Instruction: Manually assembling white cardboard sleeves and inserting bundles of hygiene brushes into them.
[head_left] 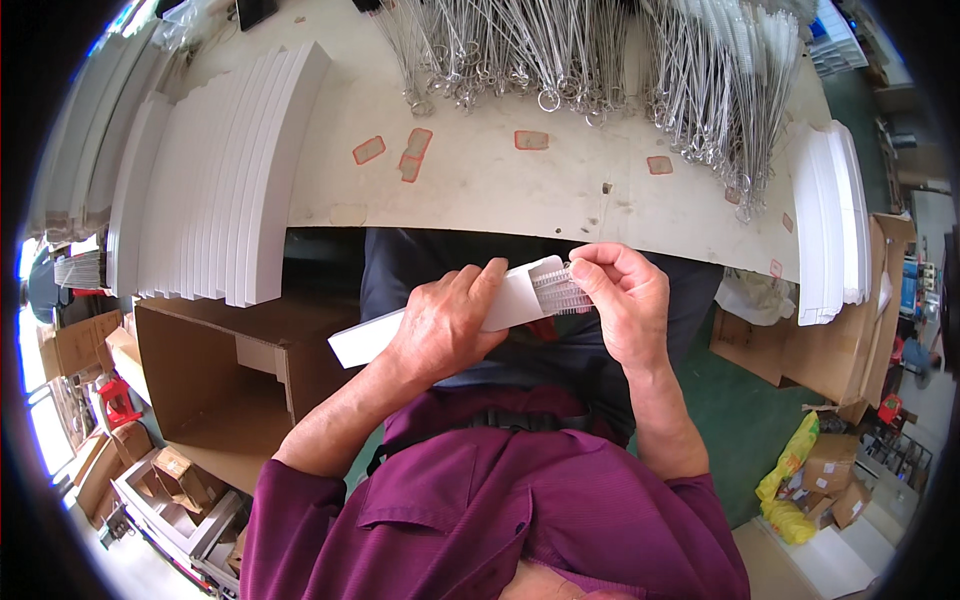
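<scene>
A long, narrow white box (366, 338) is held over my lap, tilted with its right end higher. My left hand (446, 318) is closed around its middle. From the box's open right end stick out several wire brushes (560, 292) with clear bristles; the rest of their length is hidden inside. My right hand (634, 305) is closed at this end, thumb and fingers pinching the brush tips. On the table ahead, a big pile of similar brushes with twisted wire stems (530, 50) lies with its loop ends toward me.
White boxes stand in a row (215, 180) on the table's left, and flat white cartons (832, 215) lie at its right edge. Below left is an open cardboard box (210, 375). Another cardboard box (850, 345) stands at right. Small red-edged labels (532, 140) dot the tabletop (450, 190).
</scene>
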